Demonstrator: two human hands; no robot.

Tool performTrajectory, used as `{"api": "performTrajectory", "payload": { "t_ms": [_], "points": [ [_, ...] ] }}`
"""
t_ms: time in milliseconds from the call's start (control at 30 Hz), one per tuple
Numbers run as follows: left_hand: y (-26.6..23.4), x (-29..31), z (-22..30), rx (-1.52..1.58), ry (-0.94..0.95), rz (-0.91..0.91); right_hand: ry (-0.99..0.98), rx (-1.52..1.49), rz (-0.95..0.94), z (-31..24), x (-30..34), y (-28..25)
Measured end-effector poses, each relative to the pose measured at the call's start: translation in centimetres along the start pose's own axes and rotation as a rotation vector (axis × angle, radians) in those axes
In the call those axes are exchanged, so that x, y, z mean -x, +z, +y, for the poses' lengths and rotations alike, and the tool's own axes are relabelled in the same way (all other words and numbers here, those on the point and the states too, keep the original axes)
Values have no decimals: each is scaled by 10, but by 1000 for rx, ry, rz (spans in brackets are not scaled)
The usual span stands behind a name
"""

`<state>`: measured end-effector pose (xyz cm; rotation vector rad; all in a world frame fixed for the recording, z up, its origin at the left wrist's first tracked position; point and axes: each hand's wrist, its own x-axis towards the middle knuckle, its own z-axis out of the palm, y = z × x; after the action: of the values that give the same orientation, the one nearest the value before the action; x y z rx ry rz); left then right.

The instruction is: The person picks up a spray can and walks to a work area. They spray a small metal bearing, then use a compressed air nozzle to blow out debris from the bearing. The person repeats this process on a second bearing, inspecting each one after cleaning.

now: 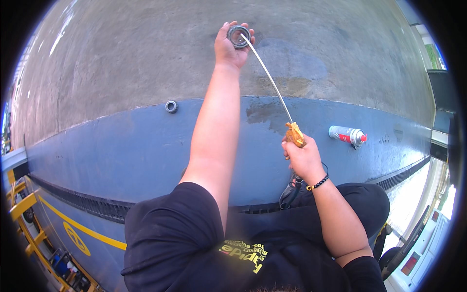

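Observation:
My left hand (231, 51) is stretched far forward, its fingers wrapped round a dark metal ring that looks like a bearing (233, 44). In my right hand (305, 158) is an air blow gun (295, 134) with an orange-yellow body and a long, slightly bent metal tube. The tube's tip reaches into the opening of the bearing; whether it touches the inside I cannot tell. A dark hose hangs below the gun's handle. A smaller dark ring-shaped part (171, 106) lies on the floor left of my left forearm.
A light blue and red spray can (348, 135) lies on its side on the blue-painted floor, right of my right hand. Damp patches mark the floor ahead. A dark drain grating (87, 195) runs across near me. Yellow metal framing stands at left; a white vehicle at lower right.

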<state>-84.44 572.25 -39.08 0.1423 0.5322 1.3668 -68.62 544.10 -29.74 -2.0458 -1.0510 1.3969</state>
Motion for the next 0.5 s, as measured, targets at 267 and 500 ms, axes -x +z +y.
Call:
{"api": "performTrajectory", "payload": {
  "t_ms": [267, 500],
  "points": [
    [-22, -4, 16, -51, -14, 87, -69, 114, 22, -5, 4, 2],
    [-25, -3, 16, -97, -56, 107, -151, 304, 55, -25, 6, 2]
  ]
}}
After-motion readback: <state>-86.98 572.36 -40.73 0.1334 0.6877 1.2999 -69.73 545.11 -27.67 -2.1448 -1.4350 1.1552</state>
